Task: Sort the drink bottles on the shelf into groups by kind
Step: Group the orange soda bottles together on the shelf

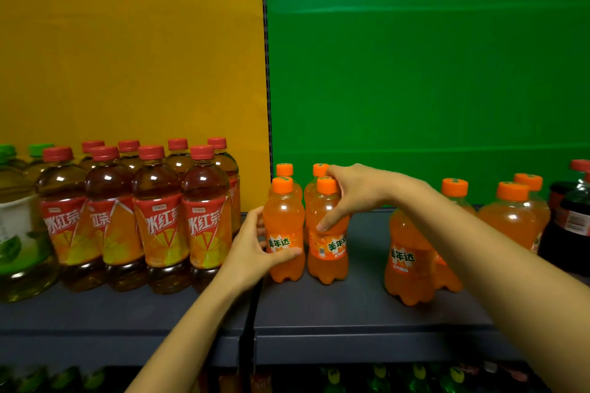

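Two rows of small orange soda bottles stand mid-shelf. My left hand (255, 242) wraps the front left orange bottle (284, 233) at its label. My right hand (348, 195) grips the front right orange bottle (329, 252) by its shoulder and neck. Two more orange bottles (284, 170) stand just behind them. Further right stands another group of orange bottles (405, 268), partly hidden by my right forearm. On the left, several red-capped iced tea bottles (159, 217) form a tight block.
Green-capped tea bottles (16, 233) stand at the far left. Dark cola bottles (571, 220) stand at the far right edge. The grey shelf (319, 313) has a divider seam at its middle. A lower shelf holds more bottles (415, 376).
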A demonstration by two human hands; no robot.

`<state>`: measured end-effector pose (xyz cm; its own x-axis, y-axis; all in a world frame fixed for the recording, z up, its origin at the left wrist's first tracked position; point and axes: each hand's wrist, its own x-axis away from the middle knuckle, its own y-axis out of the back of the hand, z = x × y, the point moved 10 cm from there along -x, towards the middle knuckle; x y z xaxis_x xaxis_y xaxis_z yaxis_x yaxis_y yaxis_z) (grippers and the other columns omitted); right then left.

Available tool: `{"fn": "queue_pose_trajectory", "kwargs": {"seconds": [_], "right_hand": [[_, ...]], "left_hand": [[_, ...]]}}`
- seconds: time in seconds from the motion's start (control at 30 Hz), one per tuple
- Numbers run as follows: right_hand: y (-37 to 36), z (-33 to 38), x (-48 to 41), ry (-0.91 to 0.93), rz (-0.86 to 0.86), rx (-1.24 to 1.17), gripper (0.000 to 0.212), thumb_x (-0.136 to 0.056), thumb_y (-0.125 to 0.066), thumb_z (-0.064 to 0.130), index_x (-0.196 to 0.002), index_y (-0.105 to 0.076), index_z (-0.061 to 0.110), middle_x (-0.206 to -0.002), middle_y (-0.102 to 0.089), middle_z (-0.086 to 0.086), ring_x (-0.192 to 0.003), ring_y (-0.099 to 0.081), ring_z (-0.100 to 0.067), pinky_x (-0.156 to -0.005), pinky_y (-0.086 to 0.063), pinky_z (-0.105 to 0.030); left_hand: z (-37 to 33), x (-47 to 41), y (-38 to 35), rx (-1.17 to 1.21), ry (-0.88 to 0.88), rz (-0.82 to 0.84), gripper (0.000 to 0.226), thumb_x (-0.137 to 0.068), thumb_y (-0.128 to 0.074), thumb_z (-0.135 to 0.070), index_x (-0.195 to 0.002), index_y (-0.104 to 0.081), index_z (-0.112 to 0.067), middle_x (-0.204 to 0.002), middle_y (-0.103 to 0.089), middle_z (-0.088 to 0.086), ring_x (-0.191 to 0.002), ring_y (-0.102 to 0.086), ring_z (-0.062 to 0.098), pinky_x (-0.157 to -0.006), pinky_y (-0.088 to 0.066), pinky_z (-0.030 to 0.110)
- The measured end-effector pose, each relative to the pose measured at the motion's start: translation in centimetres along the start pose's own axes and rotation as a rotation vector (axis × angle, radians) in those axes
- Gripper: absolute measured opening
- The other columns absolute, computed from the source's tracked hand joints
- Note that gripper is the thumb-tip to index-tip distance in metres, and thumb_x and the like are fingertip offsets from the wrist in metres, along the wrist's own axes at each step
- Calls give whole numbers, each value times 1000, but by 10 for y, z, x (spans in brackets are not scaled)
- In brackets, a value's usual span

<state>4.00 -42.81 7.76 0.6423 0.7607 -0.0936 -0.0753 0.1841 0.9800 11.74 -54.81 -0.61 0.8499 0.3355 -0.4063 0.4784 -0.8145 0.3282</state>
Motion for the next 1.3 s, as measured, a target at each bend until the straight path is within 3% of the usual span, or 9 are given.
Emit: {"fn": "queue_pose_trajectory", "kwargs": {"seconds": [0.1, 0.2, 0.4, 0.67, 0.8, 1.0, 1.1, 1.2, 1.3], "right_hand": [[-5, -12, 8, -85, -100, -82, 83, -60, -80, 50, -124, -39, 14, -122, -55, -9, -107, -54, -27, -90, -46, -38], [-14, -20, 21, -143, -234, -208, 86, -67, -76, 49, -132, -32, 15, -127, -54, -9, -112, -54, -29, -93, -45, -39], [-50, -3, 48, -122, -456, -376, 101, -83, -66, 32, -146, 12, 14, -152, -26, -8, -135, -36, -27, -107, -30, -38], [-95, -19, 49, -142, -570, -625, 74, -85, -64, 30, -143, -18, 21, -139, -42, 2, -125, -45, -14, -99, -35, -27], [-98, -22, 47, -127, -577, -659, 73, -85, -63, 31, -142, -19, 23, -138, -44, 3, -123, -45, -12, -95, -33, -20], [-96, -18, 49, -128, -597, -622, 80, -84, -64, 33, -146, -14, 22, -141, -43, 3, -127, -45, -14, -103, -39, -30], [-95, -11, 61, -111, -588, -601, 82, -88, -58, 36, -149, -5, 22, -149, -32, 7, -135, -34, -10, -111, -31, -31], [-90, -8, 86, -93, -615, -540, 74, -92, -53, 32, -148, -5, 25, -141, -21, 21, -135, -21, 1, -109, -19, -16], [-75, -15, 120, -80, -708, -578, 55, -92, -53, 25, -140, -27, 32, -139, -33, 25, -129, -31, 8, -108, -28, -15]], "left_hand": [[3, 3, 1, 5, -7, -34, 69, -67, -79, -15, -119, -35, -25, -109, -52, -10, -100, -55, 4, -78, -51, 17], [8, 2, 3, 37, -15, -27, 66, -68, -78, -13, -121, -37, -22, -112, -54, -8, -103, -56, 4, -81, -52, 18], [18, 5, -5, 27, -9, 1, 68, -69, -78, -14, -122, -37, -26, -112, -53, -13, -105, -57, 6, -87, -50, 21], [14, 9, -4, -31, -73, -41, 64, -70, -78, -20, -116, -35, -31, -107, -51, -19, -96, -54, -5, -70, -45, 2], [19, 9, -6, -64, -85, -57, 67, -71, -77, -25, -121, -33, -32, -121, -52, -8, -107, -54, 4, -78, -44, 9], [10, 13, -3, -117, -170, -89, 85, -72, -76, -27, -139, -23, -29, -141, -39, -6, -129, -41, 8, -105, -38, 28], [-4, 22, 2, -182, -248, -156, 93, -75, -73, -26, -144, -11, -26, -153, -19, -5, -139, -19, 2, -112, -20, 16], [-34, 40, 6, -241, -428, -261, 75, -79, -71, -19, -137, -25, -27, -150, -19, -7, -134, -13, -14, -103, -13, -1], [-64, 56, 3, -203, -581, -341, 47, -81, -65, -17, -123, -46, -20, -137, -37, -4, -129, -30, -7, -103, -28, 9]]}}
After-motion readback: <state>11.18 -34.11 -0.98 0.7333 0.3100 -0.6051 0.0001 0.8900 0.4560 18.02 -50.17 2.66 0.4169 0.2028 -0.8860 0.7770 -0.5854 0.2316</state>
